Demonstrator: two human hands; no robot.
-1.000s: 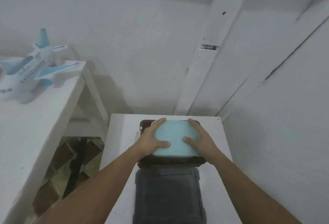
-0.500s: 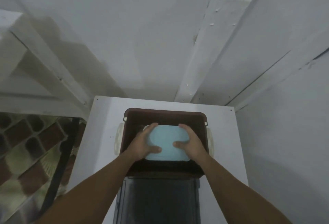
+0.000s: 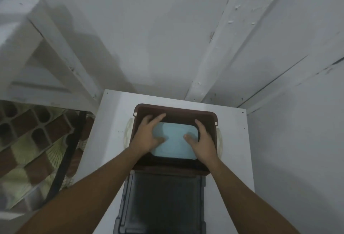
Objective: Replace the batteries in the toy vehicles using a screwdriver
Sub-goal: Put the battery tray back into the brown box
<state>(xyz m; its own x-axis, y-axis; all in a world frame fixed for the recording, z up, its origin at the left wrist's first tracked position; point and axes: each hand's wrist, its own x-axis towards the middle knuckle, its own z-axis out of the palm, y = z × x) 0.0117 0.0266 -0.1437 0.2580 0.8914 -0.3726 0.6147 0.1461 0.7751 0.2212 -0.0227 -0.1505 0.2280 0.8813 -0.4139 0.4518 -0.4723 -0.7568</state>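
A light blue lidded box (image 3: 175, 140) sits low inside a brown plastic bin (image 3: 176, 108) on a small white stand (image 3: 111, 122). My left hand (image 3: 149, 137) is at the box's left edge, its fingers spread straight toward the bin's far corner and its thumb resting on the lid. My right hand (image 3: 203, 144) holds the box's right edge, fingers down between box and bin wall, thumb on the lid. No toy vehicle, battery or screwdriver is in view.
A dark grey flat case (image 3: 165, 202) lies on the stand just in front of the bin. White walls close in behind and to the right. To the left is a white table frame (image 3: 18, 29), with a black pole (image 3: 68, 151) over a patterned tiled floor (image 3: 28, 140).
Both hands have lowered the blue box from above the bin deep into it. My left fingers have spread out. The view has tilted down and the toy plane has left the frame.
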